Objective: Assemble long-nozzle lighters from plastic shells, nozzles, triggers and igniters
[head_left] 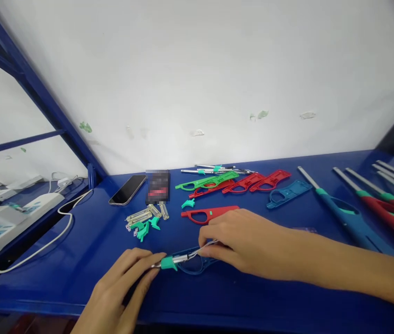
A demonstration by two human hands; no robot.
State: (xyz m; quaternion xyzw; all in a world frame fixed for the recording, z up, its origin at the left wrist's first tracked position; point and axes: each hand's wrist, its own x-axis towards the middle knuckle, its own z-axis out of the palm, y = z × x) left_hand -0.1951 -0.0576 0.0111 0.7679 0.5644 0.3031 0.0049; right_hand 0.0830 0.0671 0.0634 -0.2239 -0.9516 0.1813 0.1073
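A blue plastic lighter shell (195, 266) lies on the blue shelf near the front. Over it sits a silver metal rod assembly (182, 258) with a green trigger piece (168, 263) around its left part. My left hand (123, 283) pinches the rod's left end between thumb and fingers. Thin wires run from the rod's right end to my right hand (231, 239), whose thumb and index finger are closed on them. My right palm and fingers cover the shell's right part. Just behind my right fingertips lies a red shell half (207, 214).
Loose green triggers (143, 231), clear plastic parts (140, 215), a phone (127, 189) and a dark box (158, 187) lie at left. Green (210, 181) and red shells (269, 181) are farther back. Long-nosed lighters (343, 213) lie right. A white cable (65, 227) crosses the left edge.
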